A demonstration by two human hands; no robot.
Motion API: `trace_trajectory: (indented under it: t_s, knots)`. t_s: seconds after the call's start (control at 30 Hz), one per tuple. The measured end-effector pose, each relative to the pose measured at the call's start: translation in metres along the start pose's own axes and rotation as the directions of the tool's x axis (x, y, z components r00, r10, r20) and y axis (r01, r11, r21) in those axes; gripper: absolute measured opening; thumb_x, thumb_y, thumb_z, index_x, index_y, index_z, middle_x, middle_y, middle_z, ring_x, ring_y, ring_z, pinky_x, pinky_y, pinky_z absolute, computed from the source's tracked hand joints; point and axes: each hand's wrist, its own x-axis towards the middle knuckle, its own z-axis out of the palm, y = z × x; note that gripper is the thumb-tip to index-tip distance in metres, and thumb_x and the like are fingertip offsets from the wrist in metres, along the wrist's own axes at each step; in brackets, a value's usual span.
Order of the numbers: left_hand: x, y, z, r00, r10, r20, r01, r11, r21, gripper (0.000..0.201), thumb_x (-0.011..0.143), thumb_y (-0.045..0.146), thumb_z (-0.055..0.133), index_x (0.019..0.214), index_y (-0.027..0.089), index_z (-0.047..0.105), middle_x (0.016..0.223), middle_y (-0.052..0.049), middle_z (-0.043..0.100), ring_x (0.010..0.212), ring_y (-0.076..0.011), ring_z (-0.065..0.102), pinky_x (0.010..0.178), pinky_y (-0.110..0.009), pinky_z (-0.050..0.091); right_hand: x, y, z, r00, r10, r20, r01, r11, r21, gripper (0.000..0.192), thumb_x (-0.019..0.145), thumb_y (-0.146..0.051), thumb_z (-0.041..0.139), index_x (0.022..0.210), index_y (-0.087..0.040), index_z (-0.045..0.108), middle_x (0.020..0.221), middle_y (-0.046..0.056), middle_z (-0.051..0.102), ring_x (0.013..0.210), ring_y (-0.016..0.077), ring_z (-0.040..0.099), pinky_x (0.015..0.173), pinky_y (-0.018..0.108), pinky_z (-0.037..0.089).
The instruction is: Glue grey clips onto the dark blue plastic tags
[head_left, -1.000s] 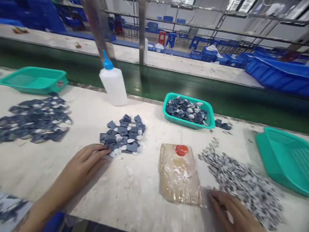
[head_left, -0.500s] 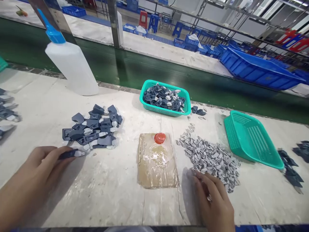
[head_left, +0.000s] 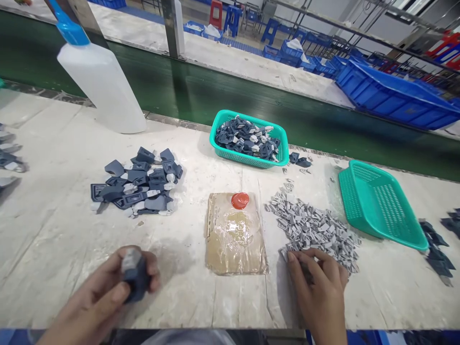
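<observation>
So the whole thing sits on a long white workbench (head_left: 187, 297), scuffed and dusty with pale smears, and right behind it on the far side runs a dark green conveyor belt (head_left: 223, 96). Past that is a factory floor with blue plastic crates (head_left: 398, 98) off to the far right and blue and red stools way in the back.

Containers: a big white squeeze bottle (head_left: 102, 88) with a blue nozzle stands far left. A teal mesh basket (head_left: 230, 155) in the far middle is full of dark blue-grey plastic pieces with pale tips. A second teal basket (head_left: 383, 206) on the right sits tilted, and I see nothing in it.

Loose stuff: a pile of dark blue-grey pieces (head_left: 138, 184), flat and angular, lies left of centre. A heap of small light grey clips (head_left: 316, 230) is right of centre. Between them is a brown cardboard pad (head_left: 235, 235) wrapped in shiny clear film, with a little red cap (head_left: 240, 200) at its far edge.

Hands: the left hand (head_left: 108, 292), near left, is closed around one dark blue-grey piece (head_left: 133, 275) with a pale end, held just above the bench. The right hand (head_left: 319, 287), near right, has its fingers curled down into the near edge of the clip heap; can't tell if it has actually pinched one.
</observation>
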Motion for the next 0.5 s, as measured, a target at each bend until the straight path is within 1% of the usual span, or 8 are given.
trace_trajectory:
  t_s: [0.03, 0.1, 0.17, 0.27, 0.33, 0.43, 0.5]
  knots:
    - [-0.004, -0.002, 0.008, 0.997, -0.065, 0.048, 0.067, 0.997, -0.043, 0.038, 0.046, 0.055, 0.078, 0.072, 0.029, 0.069, 0.064, 0.001, 0.063, 0.059, -0.0181, 0.052, 0.060, -0.031, 0.043, -0.001, 0.000, -0.001, 1.000, 0.004, 0.000, -0.004, 1.000, 0.009, 0.020, 0.087, -0.031, 0.050, 0.086, -0.014, 0.061, 0.088, 0.008, 0.052, 0.085, 0.0189, 0.050, 0.078, 0.037, 0.032]
    - [-0.007, -0.004, 0.018, 0.976, -0.172, 0.130, 0.188, 0.975, -0.122, 0.037, 0.045, 0.051, 0.081, 0.071, 0.027, 0.072, 0.063, 0.000, 0.063, 0.056, -0.0153, 0.051, 0.056, -0.027, 0.043, -0.001, 0.000, -0.003, 1.000, 0.014, -0.003, -0.014, 1.000, 0.026, 0.021, 0.087, -0.032, 0.050, 0.089, -0.015, 0.061, 0.090, 0.008, 0.052, 0.087, 0.0191, 0.050, 0.080, 0.038, 0.032]
    - [-0.008, -0.005, 0.023, 0.962, -0.226, 0.153, 0.253, 0.948, -0.191, 0.031, 0.046, 0.047, 0.083, 0.068, 0.027, 0.073, 0.064, 0.000, 0.062, 0.056, -0.0134, 0.049, 0.053, -0.024, 0.043, -0.001, 0.000, -0.004, 1.000, 0.021, -0.005, -0.021, 0.999, 0.027, 0.024, 0.085, -0.037, 0.052, 0.090, -0.016, 0.062, 0.092, 0.008, 0.052, 0.084, 0.0183, 0.049, 0.079, 0.037, 0.033]
    - [-0.008, -0.006, 0.026, 0.953, -0.263, 0.149, 0.293, 0.924, -0.246, 0.028, 0.043, 0.040, 0.086, 0.063, 0.026, 0.073, 0.064, 0.001, 0.061, 0.057, -0.0120, 0.049, 0.051, -0.020, 0.042, 0.000, -0.001, -0.002, 1.000, 0.020, -0.023, -0.020, 1.000, 0.019, 0.027, 0.082, -0.042, 0.056, 0.085, -0.016, 0.063, 0.091, 0.007, 0.052, 0.078, 0.0165, 0.048, 0.076, 0.036, 0.033]
    - [-0.007, -0.008, 0.026, 0.949, -0.268, 0.166, 0.304, 0.918, -0.256, 0.027, 0.044, 0.039, 0.086, 0.064, 0.026, 0.073, 0.065, 0.001, 0.061, 0.058, -0.0115, 0.048, 0.051, -0.019, 0.042, 0.001, -0.001, 0.000, 1.000, -0.007, -0.029, 0.008, 1.000, 0.021, 0.025, 0.083, -0.039, 0.055, 0.082, -0.016, 0.063, 0.089, 0.007, 0.052, 0.077, 0.0161, 0.049, 0.075, 0.035, 0.033]
    - [-0.004, -0.013, 0.023, 0.949, -0.244, 0.201, 0.294, 0.916, -0.274, 0.026, 0.051, 0.039, 0.083, 0.072, 0.028, 0.074, 0.070, 0.001, 0.062, 0.062, -0.0116, 0.048, 0.054, -0.018, 0.043, 0.001, 0.001, 0.001, 0.999, -0.046, -0.023, 0.046, 0.999, 0.010, 0.023, 0.085, -0.036, 0.053, 0.082, -0.015, 0.063, 0.087, 0.007, 0.052, 0.076, 0.0159, 0.048, 0.074, 0.035, 0.032]
    - [-0.003, -0.016, 0.020, 0.944, -0.246, 0.218, 0.302, 0.910, -0.282, 0.028, 0.058, 0.038, 0.080, 0.083, 0.029, 0.074, 0.077, 0.000, 0.062, 0.068, -0.0123, 0.049, 0.057, -0.019, 0.045, 0.002, 0.002, -0.001, 0.998, -0.062, -0.019, 0.062, 0.998, -0.003, 0.024, 0.084, -0.037, 0.054, 0.081, -0.015, 0.064, 0.088, 0.007, 0.051, 0.073, 0.0153, 0.046, 0.074, 0.036, 0.032]
